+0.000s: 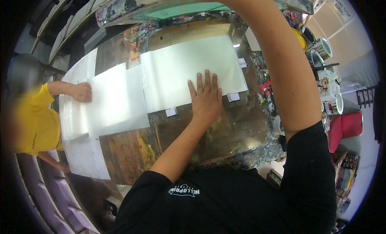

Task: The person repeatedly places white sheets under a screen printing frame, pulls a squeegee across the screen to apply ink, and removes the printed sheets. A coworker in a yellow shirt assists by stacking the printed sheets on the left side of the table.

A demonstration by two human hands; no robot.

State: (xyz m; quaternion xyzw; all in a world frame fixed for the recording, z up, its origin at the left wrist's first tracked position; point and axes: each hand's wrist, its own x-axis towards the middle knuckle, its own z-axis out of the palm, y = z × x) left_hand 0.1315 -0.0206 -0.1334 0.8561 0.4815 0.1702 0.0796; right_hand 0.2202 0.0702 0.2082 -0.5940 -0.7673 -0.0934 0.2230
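My left hand lies flat with fingers spread on the near right part of a pale, whitish sheet. Small white card tabs sit along the sheet's near and right edges. The sheet rests on a stained, paint-spattered worktable. My right arm reaches up and forward to a raised frame with green mesh at the far side; the hand itself is beyond the top edge, so its grip is hidden.
At the left, a person in a yellow shirt rests a closed hand on a pile of whitish sheets. Slatted racks stand at the left. Paint cans and tubs line the right, near a red chair.
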